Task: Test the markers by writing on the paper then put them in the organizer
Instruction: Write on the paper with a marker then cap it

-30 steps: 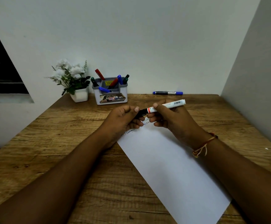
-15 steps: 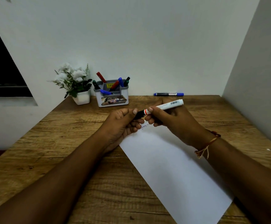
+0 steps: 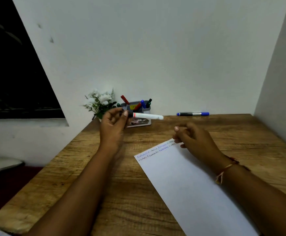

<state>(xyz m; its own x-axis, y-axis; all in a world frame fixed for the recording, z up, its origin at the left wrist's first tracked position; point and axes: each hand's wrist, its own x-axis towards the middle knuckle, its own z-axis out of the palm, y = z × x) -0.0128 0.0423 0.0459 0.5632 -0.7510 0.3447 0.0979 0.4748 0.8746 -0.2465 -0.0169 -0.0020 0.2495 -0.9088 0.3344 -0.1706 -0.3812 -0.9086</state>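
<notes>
While my left hand [image 3: 112, 126] pinches the white plastic marker with a black cap [image 3: 147, 116] by its capped end, thumb and fingers curled round it, the barrel sticks out level to my right, just in front of the grey plastic desk organizer [image 3: 147, 109] at the back of the wooden table [image 3: 241, 133]. My right hand [image 3: 192, 137] hangs over the top corner of the white sheet of paper [image 3: 190, 184], fingers loosely curled and holding nothing. Lines of writing run along the paper's top edge, so I judge this marker tested and the step in hand to be dropping it into the organizer. The trouble I foresee is at the entry: the marker lies flat, and the compartments already hold red, blue and green markers leaning at angles. Unless I tip it upright first, the long barrel could strike those or the rim, shove the organizer back, or bounce out onto the table. My grip seems to sit on the cap alone, so a loose cap could let the barrel slip free. The small white pot of white flowers [image 3: 99, 101] stands just beside the organizer, easy to knock. A blue-capped marker [image 3: 192, 114] lies by the wall, well apart, probably untested.
</notes>
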